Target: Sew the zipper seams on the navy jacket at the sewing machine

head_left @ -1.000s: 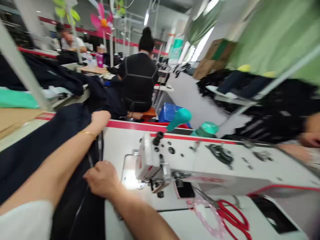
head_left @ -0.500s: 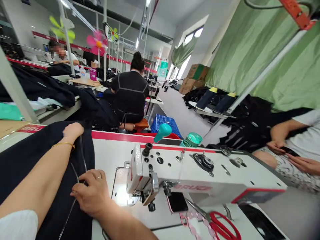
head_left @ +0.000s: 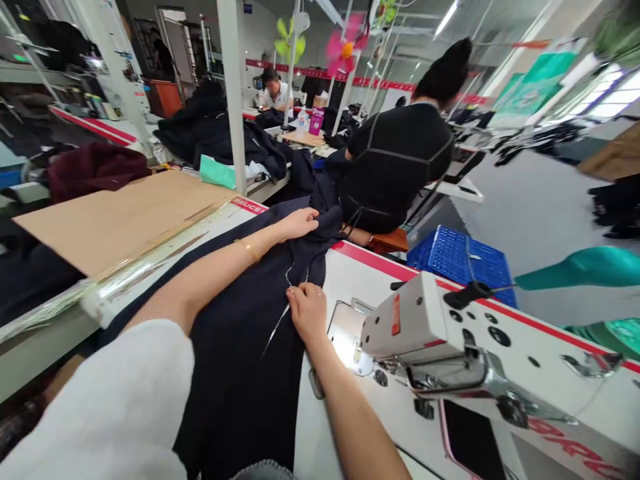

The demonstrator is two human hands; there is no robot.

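Note:
Dark navy fabric [head_left: 235, 333] lies over the left end of the sewing table, with a thin light-edged line [head_left: 276, 328] running along it. Near the fabric's far end, my left hand [head_left: 299, 223] has its fingers curled closed on the cloth. Closer to me, my right hand [head_left: 307, 307] pinches the fabric beside the light line, close to its right edge. The white sewing machine [head_left: 410, 320] stands to the right of my right hand, its lamp lighting the needle plate [head_left: 353, 347]. No cloth lies under the needle.
A phone [head_left: 473, 440] lies below the machine arm. Beyond the table are a blue crate [head_left: 460, 263] and a seated person in black [head_left: 400, 160]. Brown cardboard [head_left: 135, 213] is at left, and a teal object [head_left: 580, 267] rises behind the machine.
The view has swung left, so the machine and fabric appear further right. My left hand still grips the far cloth, and my right hand is still at the light line, now with the fingers closer together.

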